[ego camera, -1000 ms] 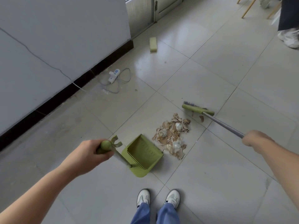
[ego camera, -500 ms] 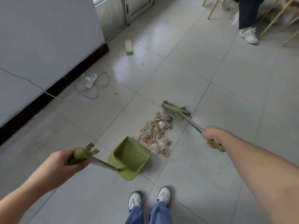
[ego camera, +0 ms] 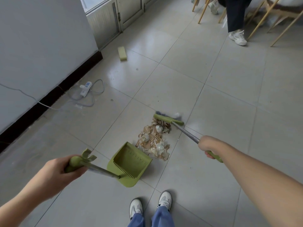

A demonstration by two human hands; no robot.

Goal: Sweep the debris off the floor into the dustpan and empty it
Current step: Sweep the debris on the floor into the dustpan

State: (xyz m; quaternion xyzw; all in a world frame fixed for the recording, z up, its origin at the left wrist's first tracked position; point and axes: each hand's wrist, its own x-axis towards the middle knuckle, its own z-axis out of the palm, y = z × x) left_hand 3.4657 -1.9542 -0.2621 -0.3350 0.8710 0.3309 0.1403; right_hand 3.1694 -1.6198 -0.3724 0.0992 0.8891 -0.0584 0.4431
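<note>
Green dustpan (ego camera: 129,163) just beside debris (ego camera: 154,141).

the left hand (ego camera: 60,169) comes in from the near left, forearm bare, fingers curled round the dustpan handle (ego camera: 74,163). the right hand (ego camera: 207,144), its bare forearm stretching in from the near right, grips the broom handle (ego camera: 186,133).

Bright daylight comes from the glazed grey metal door (ego camera: 105,18) at eleven o'clock, laying glare on the glossy grey tiled floor (ego camera: 221,99). Shadows are faint. Edges bow; one o'clock smears.
</note>
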